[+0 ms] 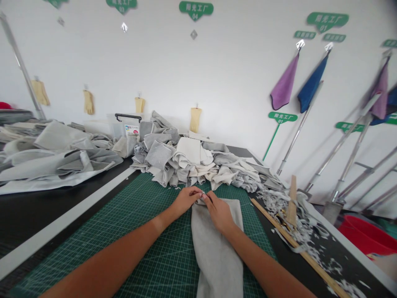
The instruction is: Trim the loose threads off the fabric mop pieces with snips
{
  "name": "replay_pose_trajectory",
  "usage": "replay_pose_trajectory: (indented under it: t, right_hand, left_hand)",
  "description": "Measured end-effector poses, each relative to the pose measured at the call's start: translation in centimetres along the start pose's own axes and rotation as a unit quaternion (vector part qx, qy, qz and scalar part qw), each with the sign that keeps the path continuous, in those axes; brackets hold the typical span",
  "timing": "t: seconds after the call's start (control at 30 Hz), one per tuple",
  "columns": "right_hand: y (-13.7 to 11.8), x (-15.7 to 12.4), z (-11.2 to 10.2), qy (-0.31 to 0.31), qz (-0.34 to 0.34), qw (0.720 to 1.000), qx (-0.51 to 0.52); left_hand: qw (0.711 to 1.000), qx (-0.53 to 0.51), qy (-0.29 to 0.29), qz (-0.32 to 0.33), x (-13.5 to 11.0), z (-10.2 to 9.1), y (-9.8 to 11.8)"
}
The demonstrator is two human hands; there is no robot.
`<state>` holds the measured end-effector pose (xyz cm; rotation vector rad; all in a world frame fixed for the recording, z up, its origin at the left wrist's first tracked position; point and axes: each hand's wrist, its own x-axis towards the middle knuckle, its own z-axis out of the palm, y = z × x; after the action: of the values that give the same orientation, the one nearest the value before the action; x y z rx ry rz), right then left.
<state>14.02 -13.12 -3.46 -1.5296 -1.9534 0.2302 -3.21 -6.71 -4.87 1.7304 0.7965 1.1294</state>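
The left hand (185, 200) and right hand (218, 212) close on the top of one grey cloth (217, 248), which lies on a green cutting mat (155, 244). Beyond the mat sits one fabric heap (186, 157); four gloves (194, 120) hang on the wall (235, 82).

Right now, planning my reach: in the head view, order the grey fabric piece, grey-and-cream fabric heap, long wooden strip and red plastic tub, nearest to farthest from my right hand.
1. Grey fabric piece: under the right hand.
2. Grey-and-cream fabric heap: straight ahead.
3. Long wooden strip: rightward, past the mat.
4. Red plastic tub: far right.
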Motion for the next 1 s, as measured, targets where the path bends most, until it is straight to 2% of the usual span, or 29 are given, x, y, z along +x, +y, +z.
replay_pose_trajectory:
  t: [0.73,1.0]
  right_hand:
    - [0.3,0.1,0.2,0.013,-0.015,0.998,0.055]
    - [0.5,0.4,0.3,0.053,0.038,0.988,0.142]
  left_hand:
    - [1.0,0.006,-0.005,-0.013,-0.2,0.2,0.8]
    - [1.0,0.014,-0.005,-0.016,-0.3,0.3,1.2]
